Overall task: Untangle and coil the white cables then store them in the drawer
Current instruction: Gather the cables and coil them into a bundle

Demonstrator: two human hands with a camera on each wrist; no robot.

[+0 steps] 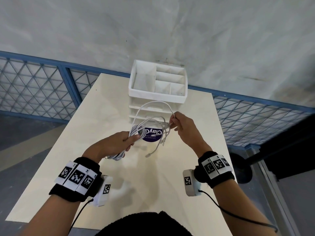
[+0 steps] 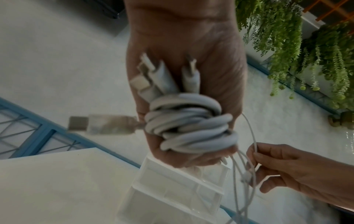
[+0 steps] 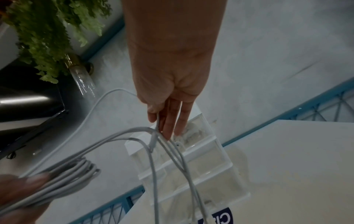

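Observation:
My left hand (image 1: 119, 142) grips a thick bundle of coiled white cables (image 1: 136, 132) above the cream table (image 1: 85, 159). In the left wrist view the coil (image 2: 191, 125) fills the palm, with several plug ends sticking out. My right hand (image 1: 179, 124) pinches one thin white cable (image 1: 153, 103) that arcs up and back down into the bundle; loose ends (image 1: 153, 150) dangle below. The right wrist view shows its fingers (image 3: 168, 121) holding that cable (image 3: 155, 136), with strands running down to the left hand (image 3: 21, 192). A white drawer unit (image 1: 157, 97) stands behind, its stacked drawers pushed in.
The drawer unit's top is an open tray with several compartments (image 1: 144, 82). A purple round sticker (image 1: 151, 135) lies on the table under the cables. A blue mesh railing (image 1: 42, 86) runs behind the table. Green hanging plants (image 2: 296, 45) show in the wrist views.

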